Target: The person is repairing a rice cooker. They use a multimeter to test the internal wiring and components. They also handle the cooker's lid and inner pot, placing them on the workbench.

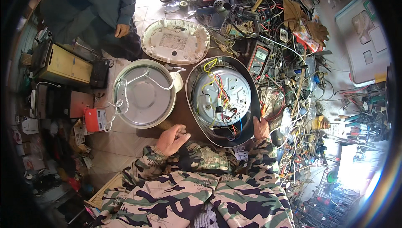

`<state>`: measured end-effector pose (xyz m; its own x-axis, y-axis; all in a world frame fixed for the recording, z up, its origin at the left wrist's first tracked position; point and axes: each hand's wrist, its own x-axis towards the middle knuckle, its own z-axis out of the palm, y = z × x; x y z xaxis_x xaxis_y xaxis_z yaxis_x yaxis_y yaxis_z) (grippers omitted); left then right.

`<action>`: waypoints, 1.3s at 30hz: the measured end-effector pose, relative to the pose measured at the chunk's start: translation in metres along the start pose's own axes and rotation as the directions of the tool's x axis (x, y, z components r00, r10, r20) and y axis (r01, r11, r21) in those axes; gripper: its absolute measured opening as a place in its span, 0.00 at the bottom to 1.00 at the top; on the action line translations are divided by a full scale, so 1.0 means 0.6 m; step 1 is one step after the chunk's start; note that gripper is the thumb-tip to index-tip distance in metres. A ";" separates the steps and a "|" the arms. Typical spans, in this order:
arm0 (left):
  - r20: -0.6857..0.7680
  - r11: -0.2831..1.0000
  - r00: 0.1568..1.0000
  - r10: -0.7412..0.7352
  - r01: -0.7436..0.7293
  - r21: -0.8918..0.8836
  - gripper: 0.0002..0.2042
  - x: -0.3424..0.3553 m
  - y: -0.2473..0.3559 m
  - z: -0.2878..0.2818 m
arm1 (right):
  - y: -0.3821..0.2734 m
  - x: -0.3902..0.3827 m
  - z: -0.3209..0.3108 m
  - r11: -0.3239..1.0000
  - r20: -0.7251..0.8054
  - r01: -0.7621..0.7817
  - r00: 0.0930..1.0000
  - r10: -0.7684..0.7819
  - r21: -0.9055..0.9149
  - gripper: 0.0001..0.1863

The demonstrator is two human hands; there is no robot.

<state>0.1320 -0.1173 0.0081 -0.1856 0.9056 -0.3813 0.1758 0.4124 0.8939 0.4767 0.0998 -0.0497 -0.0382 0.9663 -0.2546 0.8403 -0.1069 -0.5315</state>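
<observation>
My left hand point(171, 140) hovers at the near edge of the brown work surface, its fingers loosely curled and nothing visible in them. On the right, my right hand point(261, 129) grips the rim of an opened rice cooker housing point(253, 111). Inside that dark oval shell sits a round metal base point(222, 98), with yellow, red, blue and black wires point(222, 92) running over it. Left of the shell stands a round cream lid point(144, 94) with a metal inner face and a white cord lying across it. Behind both rests a dirty cream oval bottom cover point(175, 41).
A multimeter point(258, 58) lies beyond the housing's right side, against a heap of tangled cables and parts point(289, 102). Work gloves point(316, 32) lie on the heap. Another person point(94, 14) is at the far left, near a yellow-fronted cabinet point(69, 64) and a red box point(95, 119).
</observation>
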 end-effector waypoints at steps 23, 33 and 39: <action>-0.144 0.975 0.988 -0.045 0.075 0.209 0.17 0.064 -0.006 0.133 | 0.032 0.012 0.020 0.978 -0.112 0.166 0.977 -0.180 -0.122 0.29; -0.492 0.706 0.857 -0.154 -0.253 -0.661 0.19 0.025 0.032 0.025 | 0.163 0.079 0.065 0.764 -0.112 0.612 0.761 -0.639 -0.205 0.15; -0.516 0.718 0.839 -0.173 -0.252 -0.649 0.17 -0.003 0.074 -0.009 | 0.197 0.092 0.082 0.733 -0.172 0.635 0.715 -0.677 -0.243 0.12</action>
<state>0.1346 -0.1008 0.0499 -0.6850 0.6374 -0.3528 -0.4549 0.0040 0.8905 0.5472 0.1290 -0.1660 -0.5035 0.8040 0.3165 0.7231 0.5926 -0.3549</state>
